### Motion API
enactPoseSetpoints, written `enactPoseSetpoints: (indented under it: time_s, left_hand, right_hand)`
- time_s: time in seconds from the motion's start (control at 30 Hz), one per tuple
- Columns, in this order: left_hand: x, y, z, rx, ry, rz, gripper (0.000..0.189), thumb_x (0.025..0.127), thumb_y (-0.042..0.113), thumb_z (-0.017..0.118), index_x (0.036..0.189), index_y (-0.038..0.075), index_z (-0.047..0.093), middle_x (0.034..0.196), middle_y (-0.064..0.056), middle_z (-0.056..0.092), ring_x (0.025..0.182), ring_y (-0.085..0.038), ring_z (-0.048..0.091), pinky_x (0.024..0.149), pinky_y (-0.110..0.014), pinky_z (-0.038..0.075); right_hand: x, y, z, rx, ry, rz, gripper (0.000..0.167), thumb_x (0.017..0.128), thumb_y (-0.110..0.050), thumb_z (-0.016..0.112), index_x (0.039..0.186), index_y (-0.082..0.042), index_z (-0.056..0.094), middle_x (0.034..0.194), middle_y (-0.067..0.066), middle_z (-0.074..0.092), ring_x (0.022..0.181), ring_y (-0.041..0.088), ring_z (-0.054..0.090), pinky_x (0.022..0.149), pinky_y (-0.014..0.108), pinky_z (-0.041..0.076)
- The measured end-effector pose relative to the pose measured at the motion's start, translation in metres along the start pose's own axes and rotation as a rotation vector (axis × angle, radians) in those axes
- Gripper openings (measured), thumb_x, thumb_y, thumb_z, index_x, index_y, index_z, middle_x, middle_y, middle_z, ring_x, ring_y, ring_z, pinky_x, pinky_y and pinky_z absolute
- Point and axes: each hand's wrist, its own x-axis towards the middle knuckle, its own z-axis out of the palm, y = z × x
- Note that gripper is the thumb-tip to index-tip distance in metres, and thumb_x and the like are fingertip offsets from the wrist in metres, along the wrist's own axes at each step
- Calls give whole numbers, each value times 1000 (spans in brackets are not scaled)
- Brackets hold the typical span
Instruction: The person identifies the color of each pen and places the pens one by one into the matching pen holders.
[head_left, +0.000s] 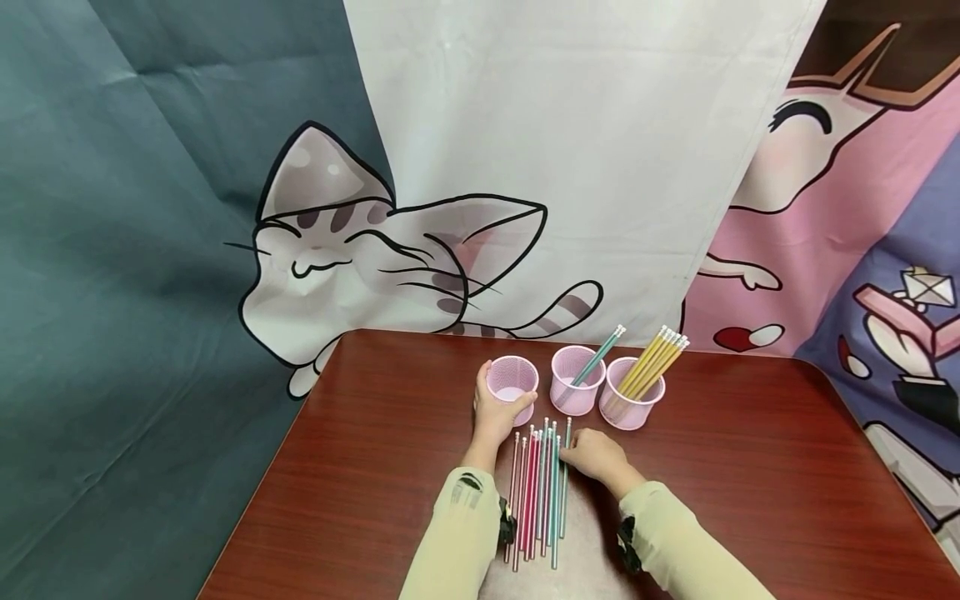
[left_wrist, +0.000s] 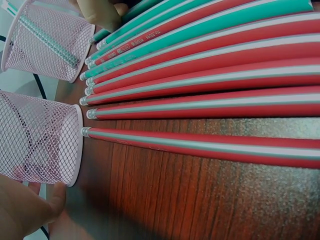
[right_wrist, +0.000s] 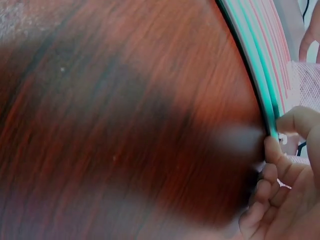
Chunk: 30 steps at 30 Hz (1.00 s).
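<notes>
My left hand (head_left: 495, 412) grips a pink mesh pencil cup (head_left: 513, 373), thumb on its near side. No pencils show inside that cup (left_wrist: 40, 135) in the left wrist view. On the table below lies a row of red pencils (head_left: 529, 500) and green pencils (head_left: 554, 508), eraser ends pointing away. At the row's right edge, my right hand (head_left: 600, 457) pinches a green pencil (head_left: 565, 492) near its eraser end. In the right wrist view, thumb and forefinger meet at this pencil (right_wrist: 268, 112), and the other fingers curl loosely.
Right of the held cup stands a pink mesh cup (head_left: 567, 400) with green pencils leaning in it. Beside it another mesh cup (head_left: 626, 418) holds several yellow pencils (head_left: 652, 367). The brown table (head_left: 750, 450) meets a printed cat curtain (head_left: 465, 167) at the back.
</notes>
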Motion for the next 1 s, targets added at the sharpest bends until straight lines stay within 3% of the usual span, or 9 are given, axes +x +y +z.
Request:
enactPoseSetpoints:
  time_s: [0.23, 0.53, 0.8, 1.0]
  left_hand:
    - [1, 0, 1, -9, -3, 6, 97, 58, 28, 87, 139, 25, 33, 135, -7, 43, 118, -25, 43, 98, -43, 34]
    - [0, 0, 1, -12, -2, 16, 98, 58, 27, 87, 139, 25, 33, 135, -8, 43, 119, -25, 43, 98, -43, 33]
    - [1, 0, 0, -16, -8, 6, 98, 58, 28, 87, 139, 27, 33, 135, -7, 43, 119, -25, 42, 99, -42, 33]
    - [1, -1, 0, -18, -9, 3, 98, 58, 28, 87, 139, 27, 33, 136, -7, 42, 120, -25, 42, 99, -43, 33]
  right_hand:
    - [-1, -4, -2, -47, -1, 63, 26, 72, -36, 66, 64, -12, 60, 77, 11, 65, 69, 29, 61, 53, 45, 43]
    - [-4, -4, -3, -81, -4, 82, 33, 67, -40, 69, 63, -9, 60, 74, 13, 64, 65, 29, 60, 52, 45, 44]
    - [-5, -1, -3, -33, 22, 84, 31, 66, -39, 67, 57, -13, 54, 65, 6, 60, 58, 21, 55, 49, 40, 42]
    - [-7, 1, -3, 26, 62, 85, 23, 69, -39, 65, 62, -17, 60, 71, 5, 64, 64, 22, 58, 51, 41, 41]
